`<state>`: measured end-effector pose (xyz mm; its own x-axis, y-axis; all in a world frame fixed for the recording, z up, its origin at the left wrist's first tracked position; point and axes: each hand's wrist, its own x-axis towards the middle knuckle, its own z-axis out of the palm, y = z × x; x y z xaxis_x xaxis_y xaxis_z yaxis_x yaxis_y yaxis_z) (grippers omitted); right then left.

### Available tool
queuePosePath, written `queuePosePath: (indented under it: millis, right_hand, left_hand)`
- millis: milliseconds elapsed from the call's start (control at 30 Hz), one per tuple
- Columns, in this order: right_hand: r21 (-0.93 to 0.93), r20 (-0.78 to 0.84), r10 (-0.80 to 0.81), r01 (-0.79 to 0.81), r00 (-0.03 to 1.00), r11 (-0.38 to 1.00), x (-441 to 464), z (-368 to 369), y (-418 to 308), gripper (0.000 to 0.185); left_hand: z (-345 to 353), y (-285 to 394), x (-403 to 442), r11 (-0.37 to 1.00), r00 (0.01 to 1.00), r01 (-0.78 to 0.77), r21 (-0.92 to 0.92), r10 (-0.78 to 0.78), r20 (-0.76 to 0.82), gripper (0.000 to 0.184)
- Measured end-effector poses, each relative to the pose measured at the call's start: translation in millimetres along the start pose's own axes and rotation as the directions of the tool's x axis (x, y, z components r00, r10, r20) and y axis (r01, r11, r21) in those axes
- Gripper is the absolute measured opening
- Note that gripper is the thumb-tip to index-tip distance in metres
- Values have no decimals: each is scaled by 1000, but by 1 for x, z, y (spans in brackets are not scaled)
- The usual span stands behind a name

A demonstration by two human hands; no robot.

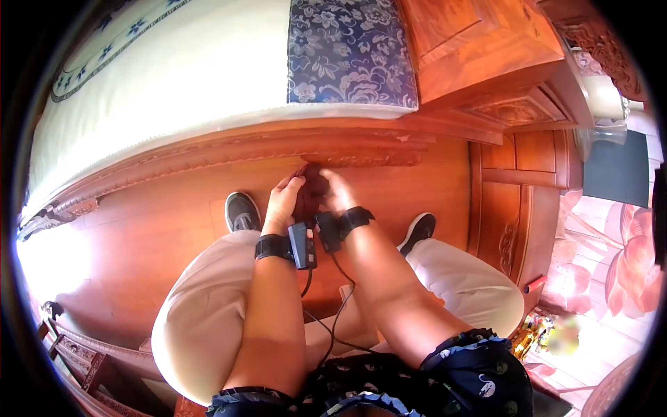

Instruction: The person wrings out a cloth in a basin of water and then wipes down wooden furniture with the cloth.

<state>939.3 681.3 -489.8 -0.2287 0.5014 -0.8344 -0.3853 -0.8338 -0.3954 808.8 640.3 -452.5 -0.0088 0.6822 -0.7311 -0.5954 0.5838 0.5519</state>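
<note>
Between my hands is a dark maroon, crumpled piece that looks like cloth (308, 194), held low over the floor in front of the wooden bed edge. My left hand (282, 200) grips its left side, with the thumb pressed on top. On the other side my right hand (338, 192) is closed on it, its fingertips partly hidden behind the fabric. Each wrist wears a black strap with a small box, the left box (302, 246) and the right box (328, 231), and cables run from both toward my lap.
A carved bed rail (229, 154) runs across in front, below a white mattress (187, 62) with a blue floral panel (351, 52). Wooden cabinets (517, 201) stand at the right. My shoes (242, 211) rest on the wooden floor (160, 243).
</note>
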Motion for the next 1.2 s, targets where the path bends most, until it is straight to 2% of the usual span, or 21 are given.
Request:
queuePosePath:
  millis: [100,167,233,267,300,367,433,500,567,633,700,833,900,967,1000,1033,1067,1100,1133,1167,1200]
  right_hand:
    - [143,107,73,-88,992,986,37,-19,20,22]
    - [19,-159,-93,98,983,995,31,-12,24,25]
    - [193,-352,-66,142,934,971,-5,0,12,32]
    - [349,-299,-21,130,954,928,-15,-7,12,33]
    - [495,-240,9,114,971,861,-27,-13,7,35]
    - [466,-257,75,56,964,883,-41,-26,-2,35]
    - [5,-406,-230,254,884,967,-54,-35,-2,33]
    - [4,-417,-148,165,897,986,-56,-52,-6,30]
    - [-44,-412,-358,374,838,927,-35,-80,2,29]
    - [-77,-463,-384,396,799,915,-39,-69,4,31]
    - [-56,-439,-287,293,851,954,-39,-59,3,46]
    - [138,-115,-218,233,969,963,-46,-44,-6,41]
    - [140,-116,-185,201,976,970,-32,-40,-7,36]
    - [47,-133,-220,228,966,973,-21,-37,-6,30]
    - [-145,-240,-295,266,925,953,-39,-15,-15,36]
    - [-145,-239,-295,266,925,953,-35,-13,-16,36]
    - [-312,-294,-351,258,889,914,-29,-11,-19,37]
    - [-470,-336,-414,230,846,852,-23,-11,-19,37]
    - [-644,-300,-610,316,734,697,-21,-8,-17,36]
    - [-643,-303,-608,313,734,699,-12,-21,-9,36]
    - [-688,-476,-644,203,599,697,9,-48,7,33]
  left_hand:
    - [-10,-31,18,978,995,99,-181,-91,49,35]
    - [-12,-35,24,958,988,155,-240,-147,52,36]
    - [-3,-27,10,983,990,114,-142,-100,103,40]
    - [-2,-24,13,973,969,231,-8,-229,92,42]
    - [13,-15,-5,970,973,208,126,-218,76,45]
    - [29,-15,-20,967,968,194,163,-216,126,49]
    - [28,-31,-19,965,943,242,98,-258,211,56]
    - [28,-41,-20,955,964,146,258,-196,180,60]
    - [24,-42,-18,945,968,140,295,-193,159,61]
    - [21,-35,-19,943,954,217,251,-259,148,65]
    - [21,-32,-20,957,974,183,227,-208,90,51]
    - [14,-36,-7,986,987,150,67,-153,46,44]
    - [9,-43,3,993,998,47,-105,-41,57,40]
    - [5,-45,7,983,995,85,-163,-73,74,39]
    - [3,-46,11,988,997,55,-147,-45,70,40]
    - [5,-45,11,991,998,25,-131,-16,66,40]
    - [6,-45,11,991,998,26,-132,-17,66,40]
    - [11,-40,6,992,999,44,-119,-40,32,41]
    - [14,-38,2,992,998,62,-107,-63,-3,41]
    - [9,-49,5,992,998,66,-106,-66,-4,41]
    - [0,-65,12,971,993,-110,212,101,54,42]
